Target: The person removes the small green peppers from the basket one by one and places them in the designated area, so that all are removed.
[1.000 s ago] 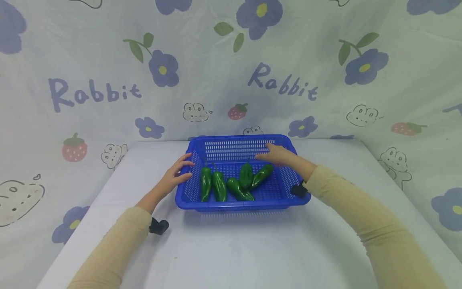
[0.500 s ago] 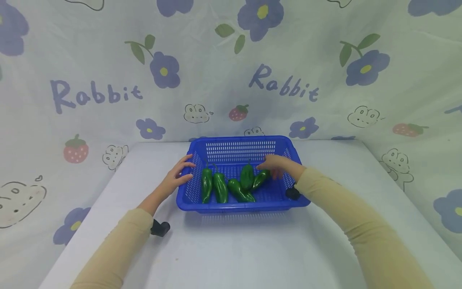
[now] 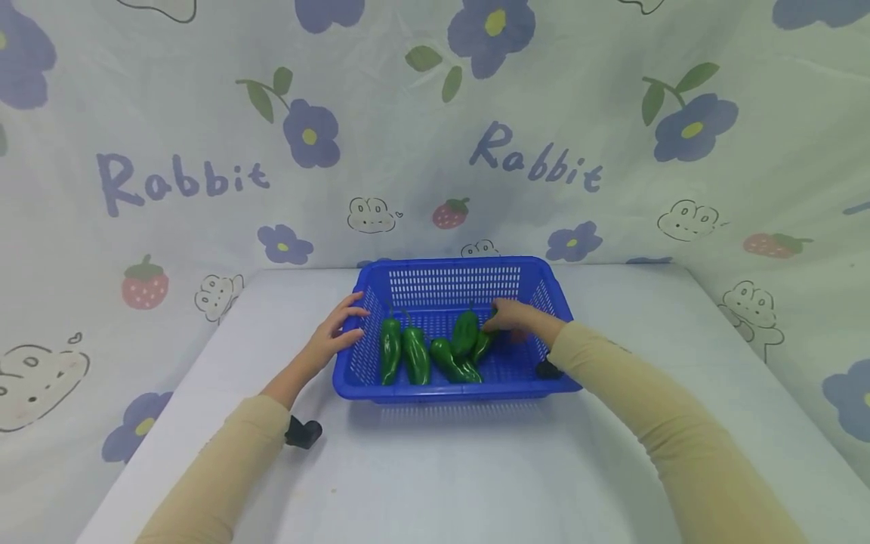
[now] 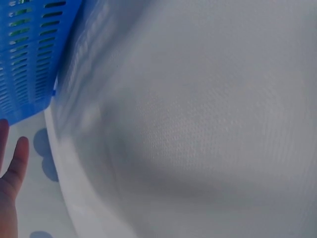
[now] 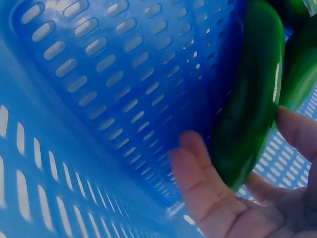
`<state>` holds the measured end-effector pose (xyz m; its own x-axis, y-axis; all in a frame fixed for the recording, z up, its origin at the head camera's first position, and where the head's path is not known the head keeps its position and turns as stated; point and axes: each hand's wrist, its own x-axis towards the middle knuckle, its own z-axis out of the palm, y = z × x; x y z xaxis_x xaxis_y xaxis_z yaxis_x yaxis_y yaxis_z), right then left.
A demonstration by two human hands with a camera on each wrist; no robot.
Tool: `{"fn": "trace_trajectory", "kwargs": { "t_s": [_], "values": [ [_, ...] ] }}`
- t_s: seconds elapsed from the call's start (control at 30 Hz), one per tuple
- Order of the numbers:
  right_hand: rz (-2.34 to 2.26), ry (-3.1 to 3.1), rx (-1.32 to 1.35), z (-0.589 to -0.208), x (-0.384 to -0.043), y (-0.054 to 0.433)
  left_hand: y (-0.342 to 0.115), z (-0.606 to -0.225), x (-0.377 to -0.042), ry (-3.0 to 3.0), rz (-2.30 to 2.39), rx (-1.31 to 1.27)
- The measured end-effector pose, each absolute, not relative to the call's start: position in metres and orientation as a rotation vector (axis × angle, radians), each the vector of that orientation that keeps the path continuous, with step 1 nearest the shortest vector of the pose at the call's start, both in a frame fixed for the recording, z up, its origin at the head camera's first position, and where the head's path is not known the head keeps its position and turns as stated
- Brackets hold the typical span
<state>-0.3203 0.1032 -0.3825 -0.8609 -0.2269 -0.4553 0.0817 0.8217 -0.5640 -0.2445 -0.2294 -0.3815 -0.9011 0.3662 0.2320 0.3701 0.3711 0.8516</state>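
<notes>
A blue plastic basket with slotted walls holds several glossy green peppers. Inside it, my right hand is at the upper end of the rightmost pepper. From the right wrist, the thumb touches one side of that pepper, with curled fingers at its other side and under its end. My left hand rests with spread, nearly straight fingers at the basket's left rim. Only a couple of its fingers show in the left wrist view, beside the basket wall.
The basket stands on a white-covered table. Behind it hangs a patterned cloth with flowers, strawberries and rabbits. Black wrist-worn devices show at both sleeves.
My right hand has lowered into the basket and moved left onto the rightmost pepper, which now stands a little steeper. My left hand has stayed at the rim.
</notes>
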Motion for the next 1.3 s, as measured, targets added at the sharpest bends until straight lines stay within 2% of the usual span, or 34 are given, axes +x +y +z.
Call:
{"fn": "trace_trajectory", "kwargs": {
  "t_s": [1.3],
  "values": [
    [-1.022, 2.327, -0.085, -0.384, -0.323, 0.113, -0.228, -0.383, -0.245, -2.585, -1.634, -0.672]
  ]
}}
